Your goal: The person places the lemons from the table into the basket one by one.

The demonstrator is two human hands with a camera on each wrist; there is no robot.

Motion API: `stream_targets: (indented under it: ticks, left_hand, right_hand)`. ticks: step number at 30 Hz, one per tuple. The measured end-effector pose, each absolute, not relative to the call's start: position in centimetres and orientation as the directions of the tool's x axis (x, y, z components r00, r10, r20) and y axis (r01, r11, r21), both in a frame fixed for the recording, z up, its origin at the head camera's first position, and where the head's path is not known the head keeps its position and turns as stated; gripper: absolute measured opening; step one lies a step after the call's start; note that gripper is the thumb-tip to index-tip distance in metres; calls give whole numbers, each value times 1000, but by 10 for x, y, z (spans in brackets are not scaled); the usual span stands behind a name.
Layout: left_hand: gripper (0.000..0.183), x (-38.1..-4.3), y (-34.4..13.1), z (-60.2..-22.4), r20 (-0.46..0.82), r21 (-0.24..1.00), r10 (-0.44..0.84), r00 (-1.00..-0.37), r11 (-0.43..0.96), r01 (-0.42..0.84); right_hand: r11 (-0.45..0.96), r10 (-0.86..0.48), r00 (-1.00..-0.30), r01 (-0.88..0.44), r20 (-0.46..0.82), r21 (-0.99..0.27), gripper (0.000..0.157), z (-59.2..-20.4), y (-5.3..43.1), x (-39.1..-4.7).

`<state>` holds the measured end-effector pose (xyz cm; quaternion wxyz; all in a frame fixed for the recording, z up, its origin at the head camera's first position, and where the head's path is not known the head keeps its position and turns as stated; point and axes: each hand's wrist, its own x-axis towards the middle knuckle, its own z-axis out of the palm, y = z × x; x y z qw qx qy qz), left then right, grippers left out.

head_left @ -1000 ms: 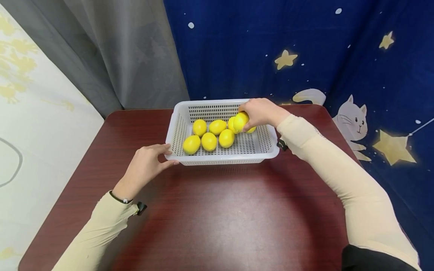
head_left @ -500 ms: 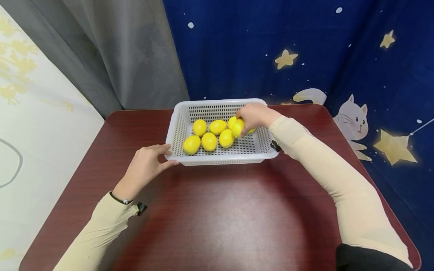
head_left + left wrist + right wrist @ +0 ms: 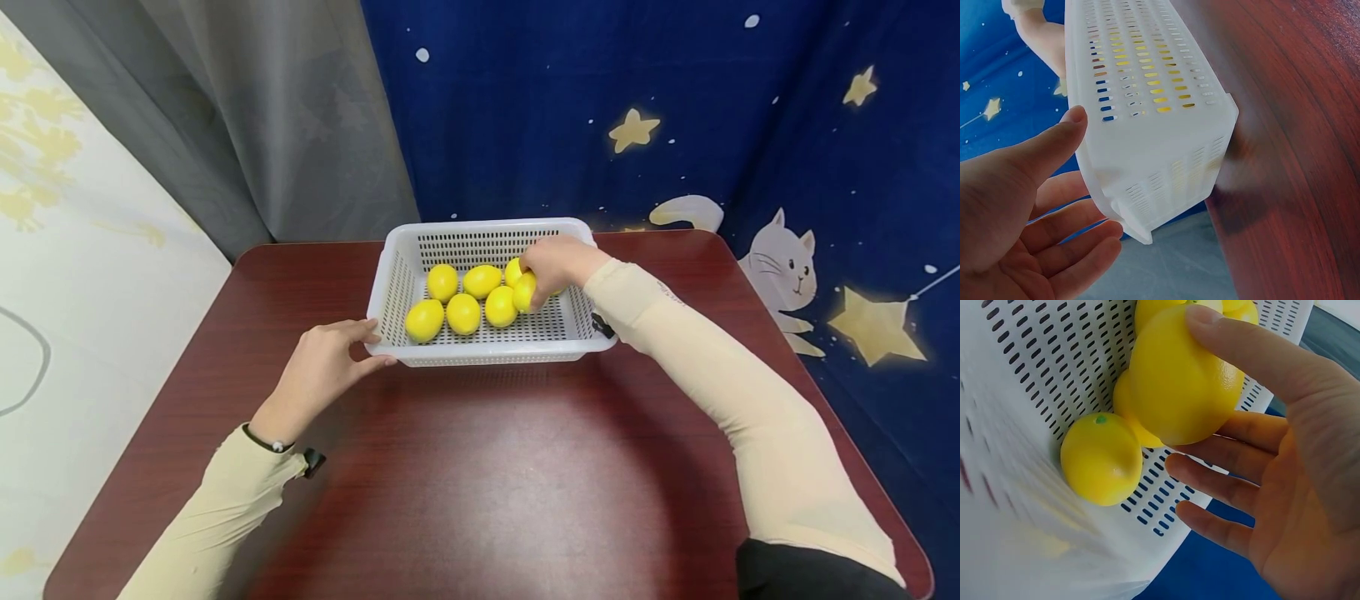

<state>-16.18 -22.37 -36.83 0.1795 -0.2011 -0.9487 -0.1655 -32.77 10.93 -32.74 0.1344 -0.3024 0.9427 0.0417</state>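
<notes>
In the head view a white perforated plastic basket [image 3: 480, 350] holds several yellow lemons [image 3: 462, 314], set roughly in two rows. My left hand [image 3: 318, 362] holds the basket's front left corner, thumb on the front side and fingers at the end, as the left wrist view shows with the thumb [image 3: 1054, 140] near the rim. Inside the basket, my right hand [image 3: 558, 265] pinches a lemon [image 3: 1185, 378] between thumb and forefinger, beside the front row. The other right fingers are extended below it. Another lemon [image 3: 1102, 459] lies close by, partly hidden by this hand in the head view.
The basket stands toward the back of a dark red wooden table [image 3: 480, 467]. Behind it hang a grey curtain [image 3: 322, 125] and a blue curtain [image 3: 525, 108] with stars and a cat. A white patterned surface [image 3: 75, 275] lies to the left.
My right hand has lowered the pinched lemon and brought it slightly left and nearer, beside the front row. The left hand and the basket have stayed put.
</notes>
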Motion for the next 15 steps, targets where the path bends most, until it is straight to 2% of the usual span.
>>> stream_targets:
  ticks: [15]
  left_hand:
    - [61, -161, -224, -367, 411, 235, 327, -851, 864, 445]
  right_hand:
    - [819, -551, -781, -573, -292, -12, 52, -331, 103, -329]
